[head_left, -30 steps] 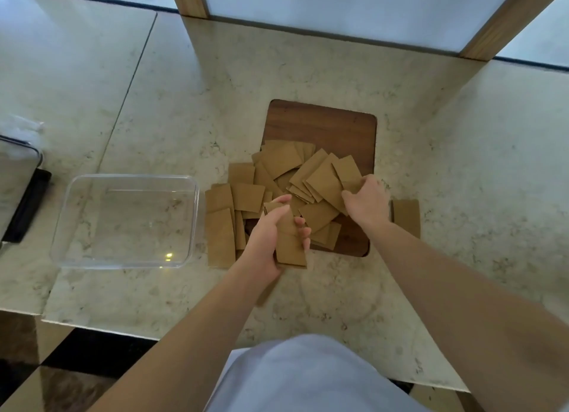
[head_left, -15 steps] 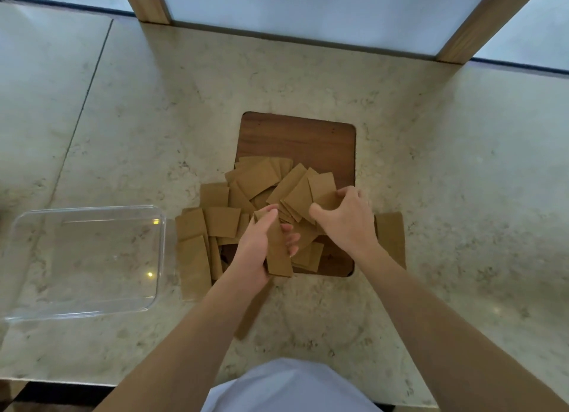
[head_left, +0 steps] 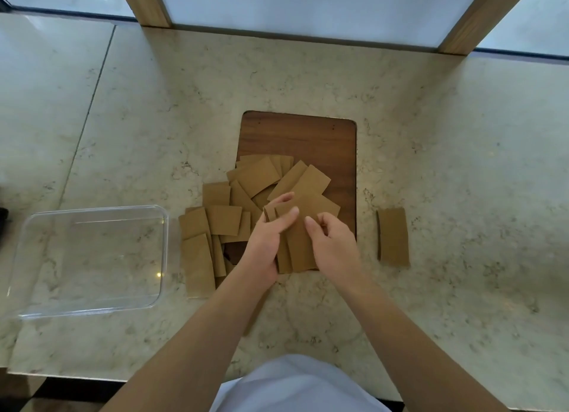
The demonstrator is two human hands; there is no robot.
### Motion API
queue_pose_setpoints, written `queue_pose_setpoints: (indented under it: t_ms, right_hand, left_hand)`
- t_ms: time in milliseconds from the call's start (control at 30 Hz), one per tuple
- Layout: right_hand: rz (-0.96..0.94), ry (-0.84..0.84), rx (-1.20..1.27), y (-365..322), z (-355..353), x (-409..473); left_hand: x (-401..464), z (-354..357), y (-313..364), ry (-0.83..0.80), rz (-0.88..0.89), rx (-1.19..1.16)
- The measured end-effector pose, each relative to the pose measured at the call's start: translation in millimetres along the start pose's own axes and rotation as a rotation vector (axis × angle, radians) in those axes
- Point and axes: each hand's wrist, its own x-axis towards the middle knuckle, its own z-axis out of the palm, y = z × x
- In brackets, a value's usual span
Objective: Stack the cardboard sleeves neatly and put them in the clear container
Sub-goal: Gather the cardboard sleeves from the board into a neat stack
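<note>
- Flat brown cardboard sleeves [head_left: 261, 193] lie scattered across a dark wooden board [head_left: 323, 140] and the marble counter [head_left: 446, 134].
- Left hand [head_left: 264, 245] and right hand [head_left: 332, 245] pinch a small stack [head_left: 297, 248].
- The clear container [head_left: 92, 214], rectangular with rounded corners, sits left of the pile.

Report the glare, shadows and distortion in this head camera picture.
Head view: a small bright glint on the clear container floor; soft shadows beneath the forearms on the marble counter; wide-angle bending splays the wooden window posts; cardboard sleeves and both hands stay reasonably sharp.
</note>
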Motion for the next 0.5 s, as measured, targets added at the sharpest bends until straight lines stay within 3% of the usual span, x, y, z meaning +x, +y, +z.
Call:
queue_pose_setpoints:
  t_ms: [100, 267, 367, 500]
  right_hand:
    - [-0.143, 0.028, -0.251, 2.7, 2.5, 5.3]
    - [-0.068, 0.111, -0.381, 11.5, -19.7, 50.9]
    - [-0.053, -0.006, -0.646, 16.0, -17.9, 71.1]
    - [-0.177, 0.036, -0.887, 20.0, -17.5, 76.4]
  left_hand:
    - [-2.4, -2.6, -1.4, 0.026, -0.081, -0.097]
    - [-2.4, -9.7, 4.5, -0.007, -0.14, -0.41]
    - [-1.8, -17.5, 5.9, -0.006, -0.14, -0.416]
    - [-3.0, -25.6, 7.2, 0.022, -0.135, -0.414]
